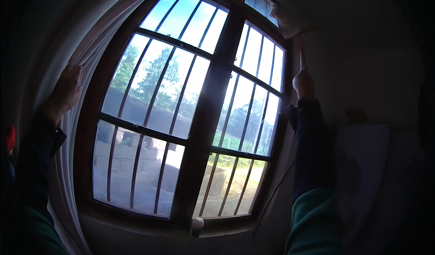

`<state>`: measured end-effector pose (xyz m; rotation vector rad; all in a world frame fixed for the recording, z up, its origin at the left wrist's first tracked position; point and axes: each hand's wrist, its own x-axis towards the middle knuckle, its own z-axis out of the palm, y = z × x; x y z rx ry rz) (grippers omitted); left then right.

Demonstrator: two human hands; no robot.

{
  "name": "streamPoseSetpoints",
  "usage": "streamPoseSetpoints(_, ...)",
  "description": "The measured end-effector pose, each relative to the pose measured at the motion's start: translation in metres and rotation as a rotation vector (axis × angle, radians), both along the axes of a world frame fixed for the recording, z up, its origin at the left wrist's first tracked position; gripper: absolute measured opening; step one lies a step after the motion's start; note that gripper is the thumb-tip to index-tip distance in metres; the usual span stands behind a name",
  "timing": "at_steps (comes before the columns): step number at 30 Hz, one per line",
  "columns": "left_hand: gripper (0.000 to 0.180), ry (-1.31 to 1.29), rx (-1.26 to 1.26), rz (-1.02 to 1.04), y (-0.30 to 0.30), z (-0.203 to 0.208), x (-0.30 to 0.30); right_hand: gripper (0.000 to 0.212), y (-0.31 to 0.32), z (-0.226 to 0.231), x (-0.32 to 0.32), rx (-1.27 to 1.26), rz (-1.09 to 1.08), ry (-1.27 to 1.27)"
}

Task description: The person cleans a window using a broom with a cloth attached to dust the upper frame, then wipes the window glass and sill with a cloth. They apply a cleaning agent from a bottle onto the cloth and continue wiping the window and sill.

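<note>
Hanging along the left edge of the window (209, 96), the curtain (66, 173) is filling the closed grip of the left hand (67, 89). Past the right edge, the right hand (304, 84) is curling around a thin reddish stick (301, 48). Free room is lying between.

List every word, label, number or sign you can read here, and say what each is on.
No text can be read.
Window and curtain: no legible lettering.
White object at the window's foot: too small and blurred to tell.
Slender red thing in the right hand: too dark to tell.
</note>
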<state>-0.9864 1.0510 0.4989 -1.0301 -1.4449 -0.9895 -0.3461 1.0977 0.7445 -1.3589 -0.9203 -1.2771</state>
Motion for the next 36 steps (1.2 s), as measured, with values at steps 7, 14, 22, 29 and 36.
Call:
streamPoseSetpoints(7,0.058,-0.119,-0.090,0.119,-0.008,0.007,0.009,0.037,0.010,0.065,0.029,0.025,-0.005,0.039)
streamPoseSetpoints(14,0.059,-0.122,-0.019,0.072,0.015,0.001,0.000,0.043,-0.030,-0.026,0.116,-0.108,-0.149,-0.092)
streamPoseSetpoints(22,0.058,-0.097,0.015,0.028,0.035,-0.005,0.024,0.058,-0.119,-0.151,0.143,-0.180,-0.340,-0.307)
streamPoseSetpoints(29,0.060,-0.088,-0.071,0.141,0.005,-0.011,0.076,0.053,-0.147,-0.223,0.144,-0.267,-0.142,-0.012)
streamPoseSetpoints(36,0.066,-0.030,-0.160,0.021,-0.003,-0.016,0.109,0.040,-0.087,-0.344,0.132,-0.089,0.151,0.230)
